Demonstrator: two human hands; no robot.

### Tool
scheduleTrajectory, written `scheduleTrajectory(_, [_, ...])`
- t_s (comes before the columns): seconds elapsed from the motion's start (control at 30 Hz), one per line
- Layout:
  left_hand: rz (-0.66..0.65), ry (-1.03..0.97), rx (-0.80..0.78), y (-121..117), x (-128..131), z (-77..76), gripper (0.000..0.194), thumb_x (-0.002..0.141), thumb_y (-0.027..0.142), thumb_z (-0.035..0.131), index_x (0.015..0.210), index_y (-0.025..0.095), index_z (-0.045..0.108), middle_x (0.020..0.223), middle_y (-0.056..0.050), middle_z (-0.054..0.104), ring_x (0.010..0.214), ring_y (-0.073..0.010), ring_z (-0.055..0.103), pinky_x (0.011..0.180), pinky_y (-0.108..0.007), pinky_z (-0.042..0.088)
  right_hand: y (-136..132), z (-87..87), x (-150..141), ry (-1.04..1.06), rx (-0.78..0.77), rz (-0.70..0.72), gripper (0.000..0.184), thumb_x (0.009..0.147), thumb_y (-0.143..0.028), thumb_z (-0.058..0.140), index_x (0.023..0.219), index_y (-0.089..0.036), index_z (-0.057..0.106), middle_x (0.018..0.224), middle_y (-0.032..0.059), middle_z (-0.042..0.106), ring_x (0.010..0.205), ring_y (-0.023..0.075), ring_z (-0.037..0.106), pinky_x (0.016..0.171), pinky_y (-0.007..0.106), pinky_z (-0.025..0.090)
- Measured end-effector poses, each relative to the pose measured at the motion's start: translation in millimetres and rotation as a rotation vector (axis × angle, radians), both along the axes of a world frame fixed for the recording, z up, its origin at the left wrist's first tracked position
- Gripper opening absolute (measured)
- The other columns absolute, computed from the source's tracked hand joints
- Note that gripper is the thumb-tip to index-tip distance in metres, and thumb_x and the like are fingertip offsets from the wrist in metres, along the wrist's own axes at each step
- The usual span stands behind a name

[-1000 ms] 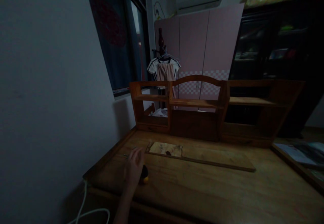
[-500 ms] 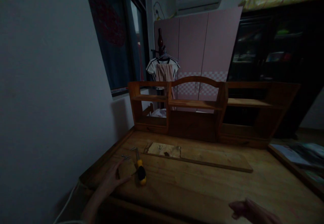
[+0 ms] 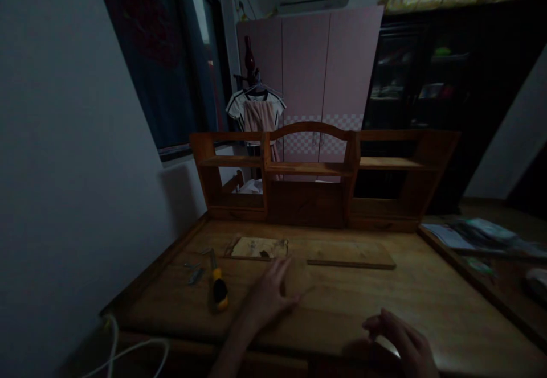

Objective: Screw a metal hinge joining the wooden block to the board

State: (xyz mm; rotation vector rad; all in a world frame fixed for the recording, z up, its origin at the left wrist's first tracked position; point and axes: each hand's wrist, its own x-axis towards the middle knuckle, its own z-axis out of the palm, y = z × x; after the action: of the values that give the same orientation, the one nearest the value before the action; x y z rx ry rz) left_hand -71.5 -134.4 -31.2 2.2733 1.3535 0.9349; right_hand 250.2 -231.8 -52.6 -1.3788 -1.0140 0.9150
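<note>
My left hand (image 3: 271, 292) is closed around the edge of a small tan wooden block (image 3: 298, 275), low over the desk or on it; the dim light hides the block's exact outline. To its left lies a screwdriver (image 3: 219, 287) with a yellow and black handle. Small metal pieces (image 3: 194, 274) rest beside the screwdriver. A long flat board (image 3: 346, 253) with torn pale paper (image 3: 258, 247) at one end lies just beyond my left hand. Over the front right of the desk, my right hand (image 3: 401, 335) has curled fingers pressed together; whatever is inside is hidden.
A wooden shelf unit (image 3: 308, 167) stands along the back of the desk (image 3: 342, 298). Papers (image 3: 478, 234) lie beyond the raised right edge. A white cable (image 3: 113, 344) hangs at the lower left, close to the wall (image 3: 77, 167).
My left hand has carried the wooden block rightward, away from the metal pieces and past the screwdriver. My right hand has risen further into view. The camera view has shifted right.
</note>
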Motion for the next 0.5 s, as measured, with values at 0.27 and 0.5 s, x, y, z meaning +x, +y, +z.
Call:
scheduleTrajectory(0.27, [-0.330,0.224,-0.051,25.8,73.4,-12.1,0.078,0.079,0.049,0.073,0.146,0.021,0.047,0.148,-0.013,0.047,0.145,-0.0353,0.032,0.121,-0.050,0.029,-0.1,0.9,-25.4,0.141,-0.038,-0.020,0.059,0.073,-0.074,0.065,0.066,-0.016,0.073,0.064,0.0089,0.068,0.057,0.0216,0.065,0.051,0.028,0.051])
scheduleTrajectory(0.5, [-0.334,0.208,0.000,47.9,57.1,-24.7,0.077,0.081,0.051,0.072,0.149,0.026,0.043,0.149,-0.012,0.045,0.140,-0.0318,0.038,0.118,-0.048,0.034,-1.6,3.7,-21.5,0.186,-0.030,-0.010,0.059,0.074,-0.074,0.063,0.067,-0.016,0.071,0.061,0.0074,0.066,0.052,0.0191,0.061,0.048,0.027,0.048])
